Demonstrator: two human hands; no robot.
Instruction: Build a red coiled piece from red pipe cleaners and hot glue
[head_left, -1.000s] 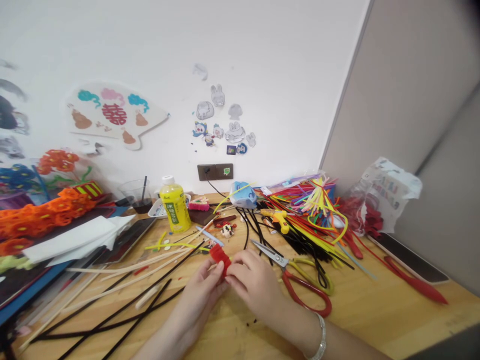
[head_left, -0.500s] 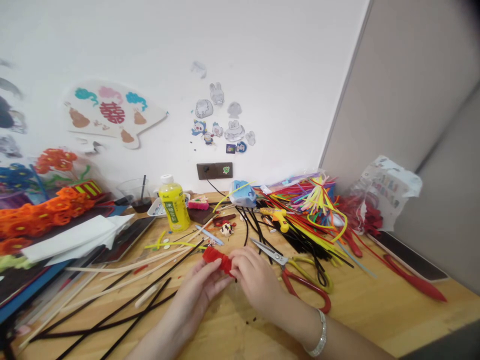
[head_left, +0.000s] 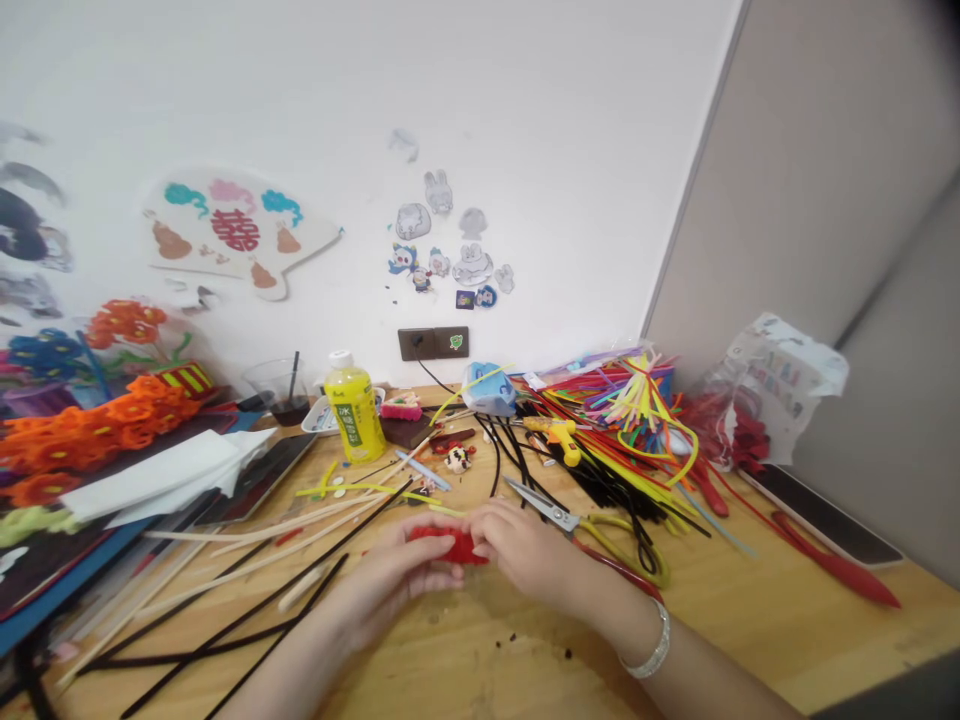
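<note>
While the left hand [head_left: 386,578] and right hand [head_left: 529,560] are both gripping a red fuzzy bundle [head_left: 448,545] between their fingers, the bundle is turning from tilted to lying sideways, low over the wooden table [head_left: 465,650], just left of the scissors [head_left: 541,510].

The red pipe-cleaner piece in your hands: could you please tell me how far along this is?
Orange pipe-cleaner flowers at the far left look done. In hand, the red piece is pressed between the left hand and right hand. Still to use, it seems, is the heap of coloured pipe cleaners.
</note>
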